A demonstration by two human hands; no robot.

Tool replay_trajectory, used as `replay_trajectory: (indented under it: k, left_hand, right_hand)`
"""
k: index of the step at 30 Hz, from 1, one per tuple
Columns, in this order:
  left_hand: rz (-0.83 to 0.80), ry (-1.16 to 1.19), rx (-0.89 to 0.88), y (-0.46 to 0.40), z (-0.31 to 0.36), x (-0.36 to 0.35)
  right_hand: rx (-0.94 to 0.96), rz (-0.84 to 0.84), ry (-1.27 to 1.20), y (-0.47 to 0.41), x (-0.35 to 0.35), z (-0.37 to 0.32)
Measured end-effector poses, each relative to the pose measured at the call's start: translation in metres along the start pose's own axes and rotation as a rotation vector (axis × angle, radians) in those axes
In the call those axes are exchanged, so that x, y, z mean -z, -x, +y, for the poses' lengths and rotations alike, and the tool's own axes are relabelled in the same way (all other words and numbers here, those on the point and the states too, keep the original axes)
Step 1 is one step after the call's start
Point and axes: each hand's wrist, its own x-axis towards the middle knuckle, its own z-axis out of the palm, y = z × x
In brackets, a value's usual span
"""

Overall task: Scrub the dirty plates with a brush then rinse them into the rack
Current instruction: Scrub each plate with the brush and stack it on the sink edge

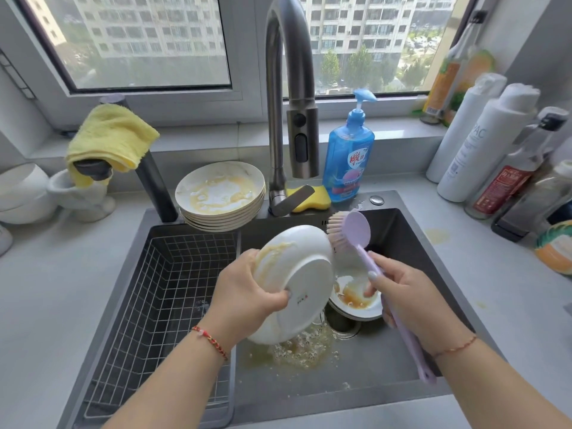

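Observation:
My left hand grips a white plate by its rim, tilted with its underside toward me and yellow residue on its upper edge. My right hand holds a lilac long-handled brush, whose bristles touch the plate's top right edge. Below them a dirty plate with brown sauce lies in the sink near the drain. A stack of dirty plates sits on the sink's back rim. The wire rack fills the sink's left part and holds nothing.
The tall faucet rises behind the sink, next to a blue soap bottle and a yellow sponge. Several bottles crowd the right counter. A yellow cloth hangs at the left. Foamy yellow water pools on the sink floor.

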Motion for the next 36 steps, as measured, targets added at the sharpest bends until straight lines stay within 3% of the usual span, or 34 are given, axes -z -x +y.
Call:
replay_trajectory:
  k: [3,5,9,13,16,19,21,27,30,33,36]
  left_hand:
    - [0.029,0.024,0.015,-0.002,-0.001,-0.001]
    - [0.032,0.015,0.022,-0.002,0.0,-0.003]
    - [0.051,-0.056,0.063,-0.008,0.002,-0.011]
    - [0.089,-0.172,0.051,-0.01,0.008,-0.017]
    - [0.036,-0.081,0.032,-0.004,0.001,-0.009]
    - [0.037,0.007,-0.004,-0.001,-0.005,-0.002]
    - [0.042,0.014,-0.009,0.001,-0.002,0.001]
    - [0.044,-0.06,0.07,-0.006,0.002,-0.011]
    - [0.067,-0.069,-0.009,-0.004,0.003,-0.014]
    - [0.05,-0.017,-0.008,-0.001,-0.002,-0.004]
    - [0.08,0.04,-0.05,0.001,-0.003,0.003]
  right_hand:
    - [-0.099,-0.06,-0.147,0.007,-0.008,-0.001]
    - [-0.063,-0.126,-0.151,0.014,-0.017,-0.01]
    - [0.121,-0.257,0.097,0.035,-0.038,-0.031]
    - [0.151,-0.344,0.303,0.046,-0.045,-0.038]
    - [0.115,-0.243,0.301,0.032,-0.034,-0.04]
    - [-0.074,-0.08,0.189,0.01,-0.017,-0.039]
    - [-0.136,-0.108,0.111,0.009,-0.009,-0.035]
    - [0.15,-0.316,0.365,0.045,-0.042,-0.06]
    - [0.189,-0.338,0.494,0.05,-0.045,-0.061]
    - [0.115,-0.198,0.375,0.03,-0.03,-0.053]
    - [-0.193,-0.078,0.097,0.007,-0.01,-0.024]
